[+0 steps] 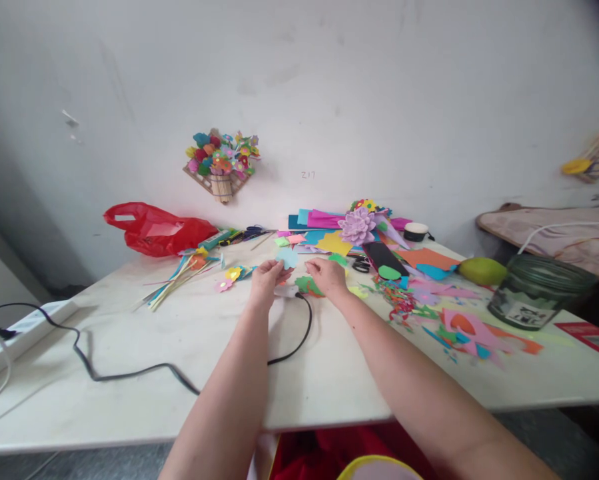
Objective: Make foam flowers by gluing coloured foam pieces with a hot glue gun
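Blue foam (pixel 288 256), perhaps, in left grip (pixel 266 276).

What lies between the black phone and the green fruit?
Head view: an orange sheet and a blue piece lie between the phone and the fruit.

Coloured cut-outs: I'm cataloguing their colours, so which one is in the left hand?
The light-blue cut-out, pinched in the left hand; the yellow flower and pink flower nearby lie on the table instead.
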The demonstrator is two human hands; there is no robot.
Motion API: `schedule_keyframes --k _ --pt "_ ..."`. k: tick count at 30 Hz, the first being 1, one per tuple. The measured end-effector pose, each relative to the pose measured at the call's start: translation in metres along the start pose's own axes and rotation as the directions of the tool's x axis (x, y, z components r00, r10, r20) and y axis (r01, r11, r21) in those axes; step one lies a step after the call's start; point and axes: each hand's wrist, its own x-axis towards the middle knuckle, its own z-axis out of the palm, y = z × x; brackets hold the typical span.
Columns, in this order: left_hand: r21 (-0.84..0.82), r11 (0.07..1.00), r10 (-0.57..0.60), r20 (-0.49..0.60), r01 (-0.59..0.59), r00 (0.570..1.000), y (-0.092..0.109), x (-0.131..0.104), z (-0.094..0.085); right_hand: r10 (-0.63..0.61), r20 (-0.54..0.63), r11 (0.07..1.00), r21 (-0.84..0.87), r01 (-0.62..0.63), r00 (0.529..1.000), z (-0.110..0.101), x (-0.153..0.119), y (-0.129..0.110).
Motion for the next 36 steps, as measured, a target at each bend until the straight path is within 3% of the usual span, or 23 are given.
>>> schedule_keyframes --k 8,14,26,36 --pt "0.051 0.999 -0.018 0.055 0.015 0.998 -0.0028 -0.0005 0.0016 -0.107 -0.216 0.901 0.392 0.186 0.97 -0.0038 0.0078 -0.0019" --pt "0.085 0.996 -0.031 0.115 0.021 0.993 -0.0045 -0.0008 0.0017 -0.011 -0.178 0.822 0.559 0.11 0.984 0.0 0.0082 -0.0053" --pt "0.033 0.999 -0.033 0.231 0.026 0.972 -0.0041 -0.0035 0.0033 -0.082 -0.218 0.855 0.486 0.181 0.972 0.0004 0.0082 -0.0036" --pt "0.049 0.998 -0.042 0.248 0.03 0.968 -0.0016 -0.0063 0.0051 -0.111 -0.195 0.869 0.457 0.191 0.974 0.0036 0.0081 -0.002"
